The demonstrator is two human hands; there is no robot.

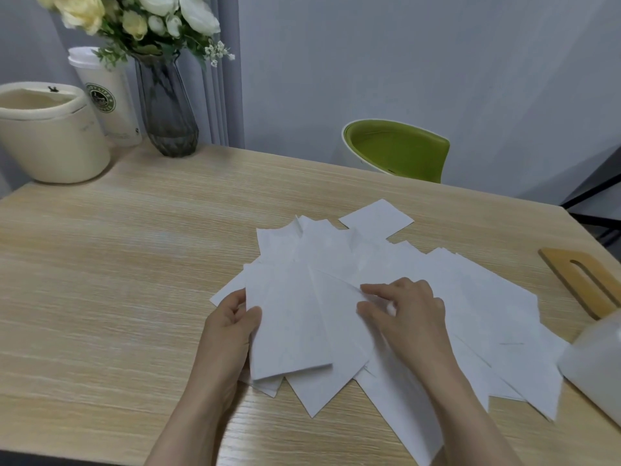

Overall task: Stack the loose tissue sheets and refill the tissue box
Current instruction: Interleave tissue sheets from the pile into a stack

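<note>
Several white folded tissue sheets lie fanned out and overlapping on the wooden table. My left hand grips the left edge of a small stack of sheets, thumb on top and fingers underneath. My right hand pinches the edge of a sheet in the middle of the spread. The white tissue box stands at the right edge, partly cut off. Its wooden lid with a slot lies flat on the table behind it.
At the back left stand a cream bin, a white takeaway cup and a dark glass vase with flowers. A green chair sits behind the table's far edge.
</note>
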